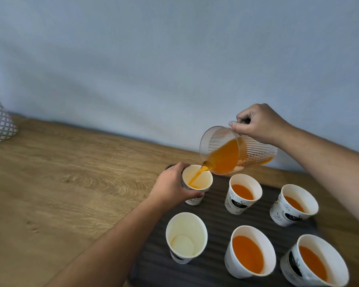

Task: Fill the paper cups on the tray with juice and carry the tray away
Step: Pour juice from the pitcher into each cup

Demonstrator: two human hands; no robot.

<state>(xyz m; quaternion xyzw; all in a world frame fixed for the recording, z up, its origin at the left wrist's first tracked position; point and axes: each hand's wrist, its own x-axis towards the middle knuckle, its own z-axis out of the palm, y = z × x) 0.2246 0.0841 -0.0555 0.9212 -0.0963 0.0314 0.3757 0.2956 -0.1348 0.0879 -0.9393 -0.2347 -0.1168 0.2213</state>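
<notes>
Juice [197, 175] streams from a tilted pitcher [255, 152], handle gripped in the right hand [257, 123], into a paper cup [206, 180] the left hand [172, 188] clasps at the far-left corner of the tray [216, 206] — the one empty cup [186, 235] (four hold juice) stands just nearer, on the left hand's side.

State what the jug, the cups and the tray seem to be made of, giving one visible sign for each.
The jug looks like clear glossy plastic: juice shows through its striped wall. The cups look like matt white paper with dark print and rolled rims. The tray is dark, matt and ribbed; plastic or rubber, I cannot tell.
</notes>
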